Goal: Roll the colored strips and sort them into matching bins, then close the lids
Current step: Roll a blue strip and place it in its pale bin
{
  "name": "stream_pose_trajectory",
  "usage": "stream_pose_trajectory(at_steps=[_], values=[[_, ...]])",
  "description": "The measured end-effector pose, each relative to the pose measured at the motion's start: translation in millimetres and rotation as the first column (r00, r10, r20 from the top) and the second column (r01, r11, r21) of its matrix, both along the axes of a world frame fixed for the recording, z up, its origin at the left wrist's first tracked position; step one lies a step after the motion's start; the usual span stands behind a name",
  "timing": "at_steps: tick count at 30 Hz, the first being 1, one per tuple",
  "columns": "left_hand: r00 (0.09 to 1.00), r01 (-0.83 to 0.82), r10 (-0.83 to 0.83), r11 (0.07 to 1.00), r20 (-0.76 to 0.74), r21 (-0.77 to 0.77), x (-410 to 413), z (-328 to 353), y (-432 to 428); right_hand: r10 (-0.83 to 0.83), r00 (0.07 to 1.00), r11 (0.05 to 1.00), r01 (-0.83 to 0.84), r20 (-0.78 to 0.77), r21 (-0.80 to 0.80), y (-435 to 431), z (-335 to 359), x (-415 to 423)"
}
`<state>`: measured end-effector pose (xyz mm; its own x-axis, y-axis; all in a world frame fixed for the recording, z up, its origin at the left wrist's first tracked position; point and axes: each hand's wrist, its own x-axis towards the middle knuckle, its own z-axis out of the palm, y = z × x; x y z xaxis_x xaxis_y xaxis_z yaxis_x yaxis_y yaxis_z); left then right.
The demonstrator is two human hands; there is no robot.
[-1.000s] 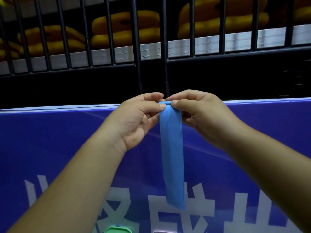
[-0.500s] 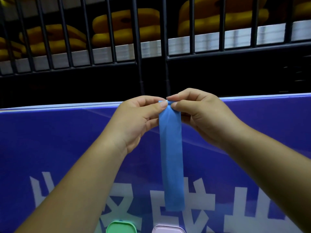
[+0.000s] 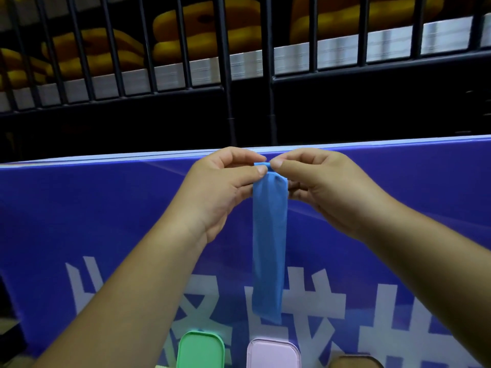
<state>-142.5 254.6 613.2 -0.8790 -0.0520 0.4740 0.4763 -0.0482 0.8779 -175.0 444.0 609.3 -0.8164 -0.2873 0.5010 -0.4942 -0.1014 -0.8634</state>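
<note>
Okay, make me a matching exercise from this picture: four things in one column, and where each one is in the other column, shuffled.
Things
1. strip
2. green lid
3. pink lid
4. yellow shapes

Places
A. behind the black bars
B. at the bottom edge, just under the strip's free end
C. hanging, top pinched by left hand and right hand
D. at the bottom edge, left of the strip's end

Pairs: 1-C, 2-D, 3-B, 4-A
</note>
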Motion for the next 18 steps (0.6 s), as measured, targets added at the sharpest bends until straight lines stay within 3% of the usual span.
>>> stream_pose_trajectory(at_steps=[11,18], values=[[0.997,0.043,-0.046,0.998,0.069,0.048,18,-35,3,-0.101,0.988,0.992,0.108,-0.118,0.058,-3,-33,8],[0.993,-0.065,0.064,0.998,0.095,0.01,24,-71,-3,-0.063,0.998,0.996,0.064,-0.024,0.065,-11,-70,20]])
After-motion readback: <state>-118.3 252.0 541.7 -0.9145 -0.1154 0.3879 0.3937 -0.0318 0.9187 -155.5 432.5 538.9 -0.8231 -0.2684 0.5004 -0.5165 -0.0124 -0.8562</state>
